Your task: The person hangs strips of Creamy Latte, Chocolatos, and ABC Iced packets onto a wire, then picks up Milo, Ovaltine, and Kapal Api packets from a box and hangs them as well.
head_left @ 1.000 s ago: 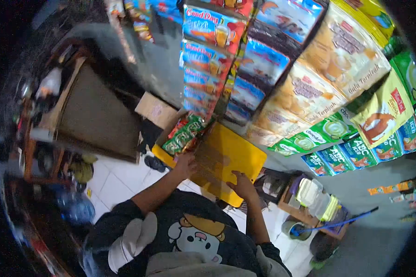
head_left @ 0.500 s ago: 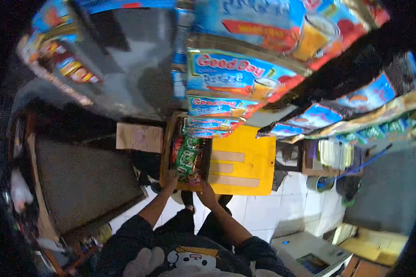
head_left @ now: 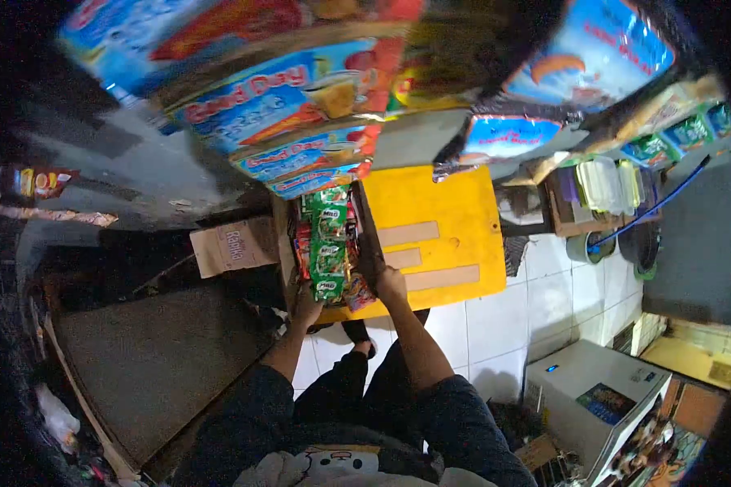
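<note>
Centre frame: yellow cardboard box [head_left: 443,211], flat flap with brown tape strips, long axis up-down. Glossy green sachet strips [head_left: 329,247] lie lengthwise inside. Right hand [head_left: 390,284] clamps the box's inner wall; left hand [head_left: 304,310] meets its near edge, fingers hidden, can't tell.

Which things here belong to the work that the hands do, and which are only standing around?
In hand:
- left hand, right hand, both at the box
- open yellow cardboard box
- green sachet strips inside it

Only around:
- hanging blue sachet strips
- brown cardboard flap
- white chest cabinet
- clear plastic containers
</note>
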The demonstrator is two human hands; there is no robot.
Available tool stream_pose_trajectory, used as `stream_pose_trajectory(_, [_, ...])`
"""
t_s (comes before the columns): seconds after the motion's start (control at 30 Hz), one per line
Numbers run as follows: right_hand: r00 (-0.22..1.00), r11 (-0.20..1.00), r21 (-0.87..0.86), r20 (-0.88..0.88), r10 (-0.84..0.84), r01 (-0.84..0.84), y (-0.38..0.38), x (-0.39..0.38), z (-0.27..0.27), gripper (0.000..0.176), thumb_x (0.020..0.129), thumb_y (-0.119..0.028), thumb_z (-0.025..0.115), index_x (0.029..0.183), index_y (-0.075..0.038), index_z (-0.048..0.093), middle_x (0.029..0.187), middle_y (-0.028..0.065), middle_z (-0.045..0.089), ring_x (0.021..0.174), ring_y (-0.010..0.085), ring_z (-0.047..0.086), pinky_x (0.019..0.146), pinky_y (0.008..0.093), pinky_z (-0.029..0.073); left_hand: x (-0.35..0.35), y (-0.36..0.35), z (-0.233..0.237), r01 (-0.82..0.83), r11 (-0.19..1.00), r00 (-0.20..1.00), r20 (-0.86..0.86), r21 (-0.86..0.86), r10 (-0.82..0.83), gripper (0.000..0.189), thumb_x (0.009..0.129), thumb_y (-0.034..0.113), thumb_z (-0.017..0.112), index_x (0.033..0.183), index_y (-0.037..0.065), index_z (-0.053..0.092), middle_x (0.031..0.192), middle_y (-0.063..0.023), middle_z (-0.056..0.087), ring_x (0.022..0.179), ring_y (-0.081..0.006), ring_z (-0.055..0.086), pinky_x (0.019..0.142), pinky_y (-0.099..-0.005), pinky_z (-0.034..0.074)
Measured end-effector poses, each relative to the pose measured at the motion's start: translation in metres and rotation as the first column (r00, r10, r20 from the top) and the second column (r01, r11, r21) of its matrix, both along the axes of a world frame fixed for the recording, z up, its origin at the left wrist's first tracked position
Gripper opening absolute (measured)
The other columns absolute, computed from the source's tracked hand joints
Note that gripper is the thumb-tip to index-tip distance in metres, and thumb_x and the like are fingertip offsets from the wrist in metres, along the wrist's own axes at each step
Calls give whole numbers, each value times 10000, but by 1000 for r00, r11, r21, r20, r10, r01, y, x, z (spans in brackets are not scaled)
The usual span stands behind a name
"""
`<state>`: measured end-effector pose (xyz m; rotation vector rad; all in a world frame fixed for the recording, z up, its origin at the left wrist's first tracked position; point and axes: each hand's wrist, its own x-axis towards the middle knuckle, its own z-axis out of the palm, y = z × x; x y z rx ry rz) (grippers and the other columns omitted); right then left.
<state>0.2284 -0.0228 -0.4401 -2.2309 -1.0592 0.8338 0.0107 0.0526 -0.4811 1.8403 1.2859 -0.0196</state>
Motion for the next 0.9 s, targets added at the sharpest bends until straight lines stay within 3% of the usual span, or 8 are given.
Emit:
stream_pose_trajectory(0.03, [997, 998, -64, 72, 32, -27, 0, 0, -6, 188, 755, -140, 437, 848, -15, 542, 696, 217, 559, 682, 364, 566, 595, 425, 467, -5, 2, -23, 49, 983, 998, 32, 179, -55, 615, 684, 185, 616, 1192, 32, 303, 1112, -208, 436, 996, -356, 449, 842, -404, 353])
stream_pose_trajectory(0.33, [953, 944, -288, 292, -75, 162, -17, -9, -18, 157, 718, -100, 465, 748, 17, 566, 770, 212, 580, 710, 327, 587, 607, 393, 481, 3, 37, -22, 412, 892, 894, 106, 187, -435, 540, 678, 207, 628, 1104, 11, 359, 1006, -222, 464, 940, -367, 466, 786, -406, 383])
stream_pose_trajectory(0.4, [932, 953, -262, 359, -48, 150, -39, 0, -64, 190, 722, -83, 449, 847, 4, 562, 760, 207, 581, 699, 332, 583, 607, 406, 475, 21, 45, -37, 459, 882, 888, 97, -110, -450, 524, 680, 244, 632, 1077, 7, 387, 1016, -193, 475, 929, -310, 477, 788, -388, 378])
stream_pose_trajectory(0.53, [939, 977, -156, 335, -85, 143, -53, 10, -9, 244, 723, -63, 434, 934, -49, 556, 758, 181, 587, 664, 338, 579, 598, 428, 464, 62, 40, -15, 488, 850, 872, 137, -200, -469, 331, 705, 199, 605, 942, 13, 468, 940, -203, 501, 877, -348, 490, 747, -401, 389])
stream_pose_trajectory(0.6, [931, 949, -185, 311, -190, 255, -56, 10, -11, 352, 697, -103, 477, 1046, -69, 508, 696, 218, 567, 632, 358, 569, 569, 425, 461, 61, 24, -40, 472, 882, 862, 211, 5, -462, 275, 703, 200, 603, 867, 16, 481, 893, -192, 506, 827, -348, 495, 717, -411, 393])
stream_pose_trajectory(0.67, [816, 977, -91, 569, -107, 191, -51, -10, -15, 242, 749, -113, 461, 975, -94, 544, 1144, 119, 445, 1065, 274, 412, 847, 414, 357, 59, 16, -47, 392, 891, 877, 198, 229, -437, 237, 706, 165, 595, 845, 11, 481, 857, -188, 499, 806, -347, 488, 711, -411, 392])
stream_pose_trajectory(0.83, [739, 964, 266, 647, -189, 14, -38, -59, -20, 158, 742, -123, 453, 874, -66, 518, 1251, 117, 325, 1133, 315, 321, 938, 429, 262, 41, 16, -47, 251, 968, 880, 410, 27, -240, 144, 734, 77, 542, 820, 15, 445, 835, -164, 469, 770, -279, 488, 693, -341, 389])
stream_pose_trajectory(0.9, [878, 990, 140, 471, -80, 15, -45, -66, -29, 189, 793, -116, 394, 935, -26, 480, 1157, 151, 411, 1032, 311, 412, 883, 399, 324, 42, 21, -37, 92, 986, 891, 455, -141, -18, 159, 767, 98, 520, 872, 32, 419, 831, -125, 479, 717, -204, 485, 625, -322, 396])
